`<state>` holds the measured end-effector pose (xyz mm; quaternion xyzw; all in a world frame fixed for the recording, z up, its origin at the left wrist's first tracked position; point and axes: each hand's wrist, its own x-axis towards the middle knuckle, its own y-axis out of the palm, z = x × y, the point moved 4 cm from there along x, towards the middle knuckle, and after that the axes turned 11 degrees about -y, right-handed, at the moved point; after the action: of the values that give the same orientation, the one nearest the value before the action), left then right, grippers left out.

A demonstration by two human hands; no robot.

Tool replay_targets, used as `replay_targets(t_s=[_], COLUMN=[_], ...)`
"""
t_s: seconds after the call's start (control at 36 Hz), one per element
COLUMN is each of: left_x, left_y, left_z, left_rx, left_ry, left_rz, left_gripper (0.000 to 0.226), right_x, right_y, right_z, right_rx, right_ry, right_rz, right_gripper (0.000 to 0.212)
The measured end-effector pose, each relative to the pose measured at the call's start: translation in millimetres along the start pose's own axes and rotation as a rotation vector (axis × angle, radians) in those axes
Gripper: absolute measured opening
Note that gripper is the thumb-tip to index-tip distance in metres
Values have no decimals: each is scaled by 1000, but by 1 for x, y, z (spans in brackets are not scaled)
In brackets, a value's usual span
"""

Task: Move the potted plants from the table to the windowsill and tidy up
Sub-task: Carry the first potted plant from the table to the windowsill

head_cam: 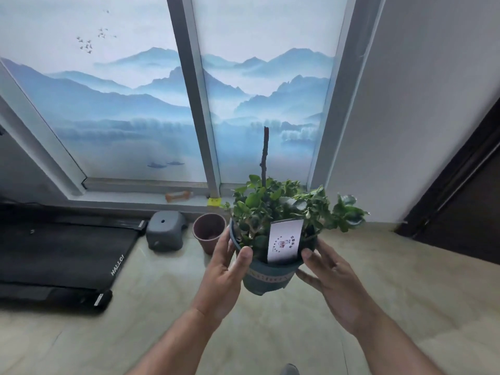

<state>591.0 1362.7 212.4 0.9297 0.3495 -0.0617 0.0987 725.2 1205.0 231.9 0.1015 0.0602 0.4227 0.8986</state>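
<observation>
I hold a potted plant (267, 277) in the air in front of me: a dark teal pot with green leaves, a thin dark stick standing up from the soil and a white label tucked in at the front. My left hand (226, 269) grips the pot's left side with the thumb over the rim. My right hand (328, 274) cups its right side, thumb on the rim. The windowsill (121, 197) runs low across the view beyond the pot, under a window covered with a blue mountain picture.
An empty brown pot (209, 232) and a grey stool (165, 230) stand on the floor below the sill. A black treadmill (62, 255) lies at the left. An orange object (177, 196) and a small yellow item (214, 202) rest on the sill. A dark door (465, 201) is at the right.
</observation>
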Motion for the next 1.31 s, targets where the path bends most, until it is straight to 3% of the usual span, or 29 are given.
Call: replay_targets(t_s=[0.22,0.36,0.58,0.75,1.03,1.19,1.31], left_x=[127,188,310,413,577,665,718], left_y=[4,0,-41,-82,-130,-156,-174], left_z=[2,-11,-7,0,24,67,102], left_rx=[-9,-11,-48,-42,61,86,78], left_ry=[-74,-89,-135,-174,-302,-403,-426], left_rz=[-39,-40,-43,-55,-7,-65,-106], left_gripper=[88,75,89,81,76,71,69], right_x=[137,211,345,451,609,700,753], right_y=[-38,-39,-31,-18,-26,-36,-45], right_z=[-4,-4,-31,-61,-129,-184,-238], right_rx=[-10,-34,-42,-59,-25,-65,-87], right_ry=[62,84,157,208,267,245,254], right_rz=[71,101,90,67,48,101,133], right_gripper=[49,43,47,45,53,31,35])
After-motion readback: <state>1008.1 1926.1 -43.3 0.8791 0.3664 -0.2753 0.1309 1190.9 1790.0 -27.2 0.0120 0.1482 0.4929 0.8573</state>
